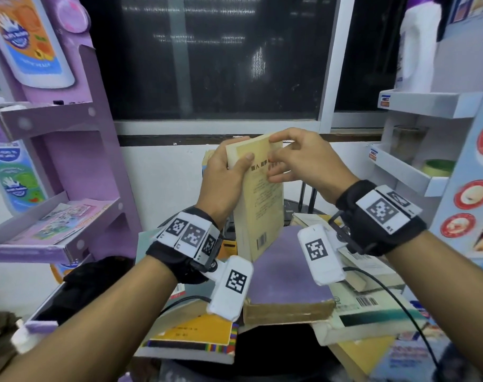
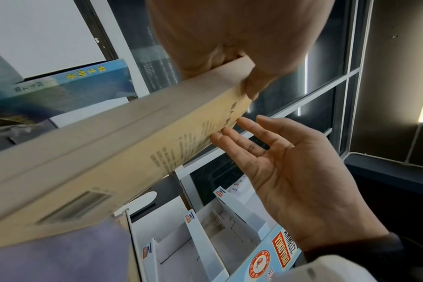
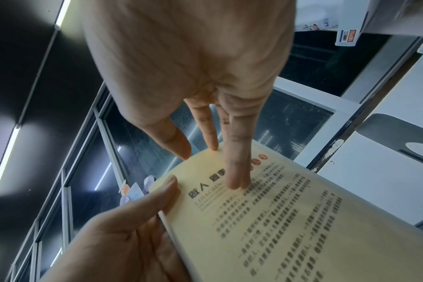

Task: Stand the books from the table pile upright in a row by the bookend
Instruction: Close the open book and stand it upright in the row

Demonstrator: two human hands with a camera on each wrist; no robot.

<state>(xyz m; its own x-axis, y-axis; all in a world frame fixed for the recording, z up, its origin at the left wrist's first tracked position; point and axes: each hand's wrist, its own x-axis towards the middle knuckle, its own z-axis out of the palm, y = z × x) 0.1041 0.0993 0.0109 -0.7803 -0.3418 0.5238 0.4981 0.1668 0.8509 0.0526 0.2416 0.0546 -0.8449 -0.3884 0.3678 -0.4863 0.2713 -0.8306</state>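
Note:
I hold a cream-yellow book (image 1: 258, 205) nearly upright, its lower end just above a purple book (image 1: 284, 271) on the table pile. My left hand (image 1: 236, 161) grips its left edge, thumb on the printed cover and fingers behind. The straight fingers of my right hand (image 1: 279, 158) touch the cover near the top. The right wrist view shows those fingertips (image 3: 234, 183) lying flat on the book (image 3: 290, 219). In the left wrist view the book (image 2: 109, 152) crosses in front of a blue book (image 2: 73, 85) standing behind it. No bookend can be made out.
Under the purple book lie a yellow book (image 1: 196, 332) and pale books (image 1: 372, 307). A purple display shelf (image 1: 42, 216) stands left and a white one (image 1: 414, 172) right. A black cable (image 1: 400, 299) trails over the right books. A dark window fills the back.

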